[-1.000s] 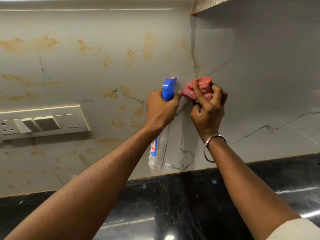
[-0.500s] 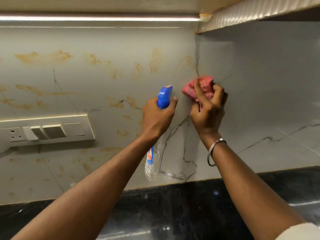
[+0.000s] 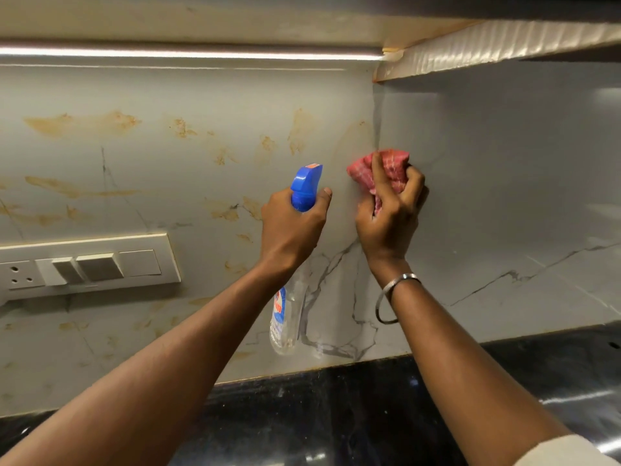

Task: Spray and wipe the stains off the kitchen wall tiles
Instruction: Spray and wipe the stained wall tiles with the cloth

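Grey marbled wall tiles (image 3: 201, 95) carry several yellow-brown stains (image 3: 84, 122) across the left wall. My left hand (image 3: 292, 227) grips a clear spray bottle (image 3: 285, 317) with a blue nozzle head (image 3: 305, 186) that points at the wall. My right hand (image 3: 389, 213) is closed on a crumpled red checked cloth (image 3: 386, 166), which presses against the tiles right at the inside corner where the two walls meet. The right wall (image 3: 504, 179) shows no stains.
A white switch and socket panel (image 3: 87, 264) sits on the left wall. A black stone counter (image 3: 336, 415) runs below the tiles. A lit strip (image 3: 184, 53) and a cabinet underside (image 3: 487, 42) hang above. A metal bangle (image 3: 393, 297) circles my right wrist.
The cloth in my right hand has slid up the corner. My view has tilted upward, so the light strip and cabinet underside show more. The bottle stays in my left hand.
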